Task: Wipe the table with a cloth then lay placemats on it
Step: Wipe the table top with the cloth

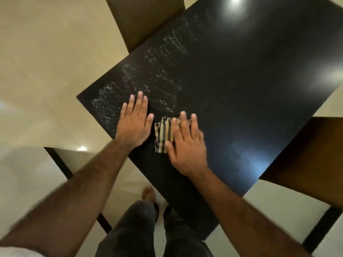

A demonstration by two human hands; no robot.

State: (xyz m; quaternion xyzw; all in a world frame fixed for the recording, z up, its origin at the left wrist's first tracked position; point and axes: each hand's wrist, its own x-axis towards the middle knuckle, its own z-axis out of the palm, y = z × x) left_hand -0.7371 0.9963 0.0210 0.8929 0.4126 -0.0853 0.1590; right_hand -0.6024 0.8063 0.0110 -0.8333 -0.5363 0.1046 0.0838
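Note:
A glossy black table fills the middle of the head view, with whitish wet streaks along its left side. A small folded cloth with tan and dark stripes and a fringed edge lies near the table's left front corner. My right hand presses flat on the cloth with straight fingers and covers its right part. My left hand rests flat on the bare tabletop just left of the cloth, fingers straight. No placemats are in view.
A brown chair stands at the table's far left side and another brown chair at its right side. Pale glossy floor tiles surround the table. My legs and a bare foot show below the table's near edge.

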